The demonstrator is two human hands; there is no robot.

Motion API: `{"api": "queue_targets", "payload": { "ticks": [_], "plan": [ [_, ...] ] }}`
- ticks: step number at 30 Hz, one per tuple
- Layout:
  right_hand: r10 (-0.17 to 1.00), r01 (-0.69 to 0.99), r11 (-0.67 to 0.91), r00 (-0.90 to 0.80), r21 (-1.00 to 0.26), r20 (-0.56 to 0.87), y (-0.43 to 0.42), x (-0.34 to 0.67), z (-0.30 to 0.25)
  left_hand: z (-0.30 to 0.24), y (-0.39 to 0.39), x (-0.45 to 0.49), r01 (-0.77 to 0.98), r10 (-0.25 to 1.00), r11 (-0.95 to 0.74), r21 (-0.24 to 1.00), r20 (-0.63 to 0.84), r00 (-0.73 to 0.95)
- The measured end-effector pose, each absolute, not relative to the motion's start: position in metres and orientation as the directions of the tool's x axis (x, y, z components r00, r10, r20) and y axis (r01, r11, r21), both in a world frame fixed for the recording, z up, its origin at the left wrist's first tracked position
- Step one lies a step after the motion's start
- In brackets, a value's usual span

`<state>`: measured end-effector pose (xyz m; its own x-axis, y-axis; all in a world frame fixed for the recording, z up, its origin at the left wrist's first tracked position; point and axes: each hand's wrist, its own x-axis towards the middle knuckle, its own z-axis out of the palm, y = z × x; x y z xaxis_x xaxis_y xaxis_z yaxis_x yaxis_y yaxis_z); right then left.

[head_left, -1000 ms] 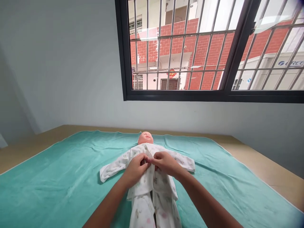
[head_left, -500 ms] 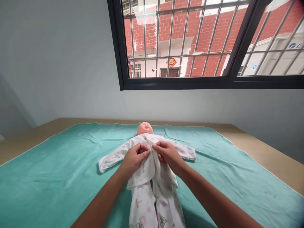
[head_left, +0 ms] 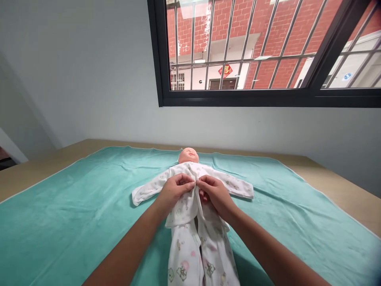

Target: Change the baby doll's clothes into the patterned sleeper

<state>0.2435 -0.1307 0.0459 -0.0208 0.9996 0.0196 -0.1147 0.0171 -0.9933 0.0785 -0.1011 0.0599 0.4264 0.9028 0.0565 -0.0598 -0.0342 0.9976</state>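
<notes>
A baby doll [head_left: 188,155] lies on its back, its head toward the wall. It wears a white printed baby jacket [head_left: 182,212] with both sleeves spread wide, and printed trousers [head_left: 185,254] below. My left hand [head_left: 177,188] pinches the jacket's front edge at the chest between thumb and fingers. From the other side, my right hand [head_left: 214,191] pinches the facing edge, and the fingertips of both hands nearly touch. Whether a fastener sits between them is hidden by my fingers. Lower down, the jacket's two front edges hang apart over the trousers.
A turquoise cloth [head_left: 77,206] with slight wrinkles covers most of the wooden table [head_left: 333,186]. Behind it rises a pale wall [head_left: 119,119] with a dark-framed, barred window [head_left: 238,99] above.
My hands have come closer together at the chest, bringing the jacket's front edges together there. The whole view has shifted, so the doll appears slightly farther right and higher.
</notes>
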Motion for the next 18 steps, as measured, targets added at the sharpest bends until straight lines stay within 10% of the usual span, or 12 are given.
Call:
{"api": "queue_targets", "payload": {
  "ticks": [18],
  "plan": [
    [0.987,-0.087,0.013,-0.157,-0.996,0.027,-0.128,0.252,0.048,0.0609,-0.1043,0.0802,0.013,0.921,-0.063,0.998,0.053,0.385]
  ]
}}
